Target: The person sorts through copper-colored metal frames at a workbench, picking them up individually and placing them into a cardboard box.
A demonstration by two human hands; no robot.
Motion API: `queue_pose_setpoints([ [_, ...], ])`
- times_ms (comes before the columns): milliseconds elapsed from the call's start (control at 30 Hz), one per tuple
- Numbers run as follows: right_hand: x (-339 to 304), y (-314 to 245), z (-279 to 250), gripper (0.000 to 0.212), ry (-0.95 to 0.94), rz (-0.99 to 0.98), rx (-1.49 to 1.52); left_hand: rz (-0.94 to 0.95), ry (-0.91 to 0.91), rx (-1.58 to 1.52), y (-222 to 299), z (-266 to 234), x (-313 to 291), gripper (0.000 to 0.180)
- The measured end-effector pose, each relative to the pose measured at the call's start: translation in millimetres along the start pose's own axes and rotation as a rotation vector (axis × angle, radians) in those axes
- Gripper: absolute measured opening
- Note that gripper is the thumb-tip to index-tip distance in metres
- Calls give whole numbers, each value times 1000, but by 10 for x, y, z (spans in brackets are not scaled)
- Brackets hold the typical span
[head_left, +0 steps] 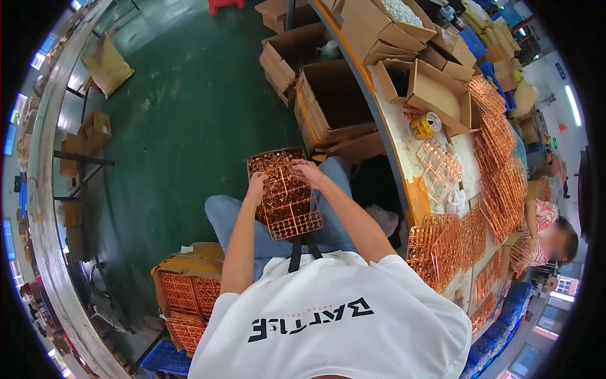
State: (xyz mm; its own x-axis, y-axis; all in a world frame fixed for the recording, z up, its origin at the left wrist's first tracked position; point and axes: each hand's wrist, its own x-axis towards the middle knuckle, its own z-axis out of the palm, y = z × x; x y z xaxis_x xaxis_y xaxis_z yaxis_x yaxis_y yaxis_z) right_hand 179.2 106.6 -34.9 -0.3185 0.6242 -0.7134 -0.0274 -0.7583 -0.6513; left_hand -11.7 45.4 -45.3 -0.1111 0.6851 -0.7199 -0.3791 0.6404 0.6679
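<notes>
A copper-coloured grid frame [295,222], like a moulded sprue with small parts in its cells, lies over a box [275,152] between my knees. Loose copper-coloured bits fill that box. My left hand [257,184] grips the frame at its left edge, fingers bent. At the frame's upper right, my right hand [306,172] is closed on it, with the fingers curled over the bars. Both hands stay above the box. The fingertips are too small to show whether a single bit is pinched in them.
To my right a table bears stacked copper-coloured frames [502,170], a yellow can [425,126] and a cardboard tray [440,95]. A carton of frames [183,287] stands at my left. Open cartons [334,101] sit ahead. A person [543,237] works across the table.
</notes>
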Motion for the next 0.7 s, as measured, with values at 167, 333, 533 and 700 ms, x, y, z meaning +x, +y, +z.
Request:
queue_pose_setpoints([
  [167,-256,-235,220,24,-314,94,49,538,121,403,-70,-331,265,22],
  [333,-128,44,173,21,-312,-110,204,477,143,419,-259,-284,474,22],
  [533,-410,-126,133,27,-267,-67,310,357,143,577,-128,-74,272,46],
  [700,-468,-200,-46,37,-196,-258,465,233,-136,275,181,-39,-343,50],
])
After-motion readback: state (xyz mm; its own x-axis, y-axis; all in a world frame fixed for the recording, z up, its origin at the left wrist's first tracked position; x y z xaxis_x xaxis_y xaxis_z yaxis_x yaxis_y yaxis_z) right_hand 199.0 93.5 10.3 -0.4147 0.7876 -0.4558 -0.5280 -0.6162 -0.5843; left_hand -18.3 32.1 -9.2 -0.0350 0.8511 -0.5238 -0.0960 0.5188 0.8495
